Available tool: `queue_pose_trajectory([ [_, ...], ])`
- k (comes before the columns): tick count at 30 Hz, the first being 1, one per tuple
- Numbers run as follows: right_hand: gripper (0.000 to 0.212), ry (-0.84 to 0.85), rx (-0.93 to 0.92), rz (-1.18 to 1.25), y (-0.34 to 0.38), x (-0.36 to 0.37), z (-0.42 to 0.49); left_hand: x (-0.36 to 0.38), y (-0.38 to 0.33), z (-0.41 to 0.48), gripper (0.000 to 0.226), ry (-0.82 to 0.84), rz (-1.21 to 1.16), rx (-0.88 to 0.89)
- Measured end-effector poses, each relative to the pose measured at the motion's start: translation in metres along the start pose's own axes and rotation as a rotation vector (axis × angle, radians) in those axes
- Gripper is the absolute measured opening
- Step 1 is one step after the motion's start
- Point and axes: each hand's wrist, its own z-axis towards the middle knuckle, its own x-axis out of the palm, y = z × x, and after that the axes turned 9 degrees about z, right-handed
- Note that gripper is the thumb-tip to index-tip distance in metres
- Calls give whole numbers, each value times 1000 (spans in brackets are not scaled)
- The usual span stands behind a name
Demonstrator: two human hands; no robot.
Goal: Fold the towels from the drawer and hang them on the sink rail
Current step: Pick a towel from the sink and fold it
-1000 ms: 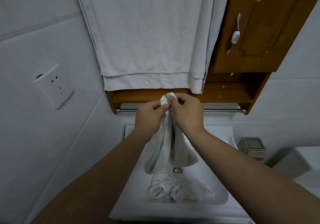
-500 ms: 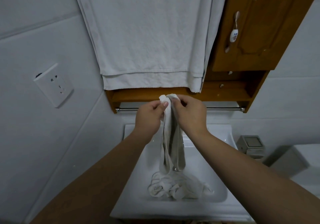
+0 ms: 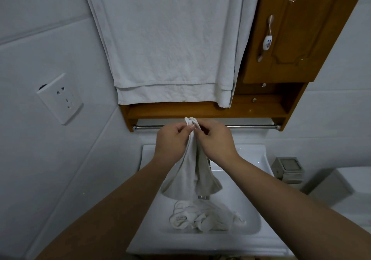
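Both hands pinch one towel (image 3: 192,171) at its bunched top. The left hand (image 3: 170,143) has thumb and forefinger closed on it, and the right hand (image 3: 214,141) nips the same spot from the other side with its other fingers curled. Both forearms reach in from the bottom corners. Nearest is the white sink (image 3: 259,159), with a pile (image 3: 200,217) of crumpled white towels lying in its basin. Held towel hangs above the pile in two limp flaps that flare out at the bottom, apart from the pile. Metal tap tip (image 3: 203,197) peeks out under its hem; the rest of the tap is hidden. Towel top sits level with the chrome rail (image 3: 251,126) and in front of it in view; cannot tell if it touches. Rail itself is bare on both sides of the hands and is fixed under a wooden shelf (image 3: 180,110). Above the shelf a big towel (image 3: 166,48), white, hangs flat and doubled against the wall. Right of it is a wooden cabinet (image 3: 297,28) with its door closed and a ceramic-and-metal handle (image 3: 267,38). White socket (image 3: 60,99) is on the left wall. Small grey box (image 3: 289,168) sits right of the sink.
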Motion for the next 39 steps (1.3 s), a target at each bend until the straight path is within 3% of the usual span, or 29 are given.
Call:
queue_pose_trajectory([
  [7, 34, 21, -28, 14, -6, -5, 0, -4, 5, -2, 33, 62, 69, 108],
  [13, 23, -48, -9, 23, -8, -6, -1, -4, 4, -6, 31, 103, -55, 36],
  [24, 24, 13, -13, -27, -8, -5, -6, -5, 8, -7, 34, 148, -111, 5],
  [28, 22, 119, 86, 132, -9, -8, -7, -4, 7, -8, 31, 91, -114, -93],
  [34, 28, 32, 152, 231, -3, -7, -7, -2, 5, -8, 29, 100, -109, -80],
  [39, 34, -54, 262, 393, -4, -3, -3, 1, 3, -8, 30, 41, -250, -212],
])
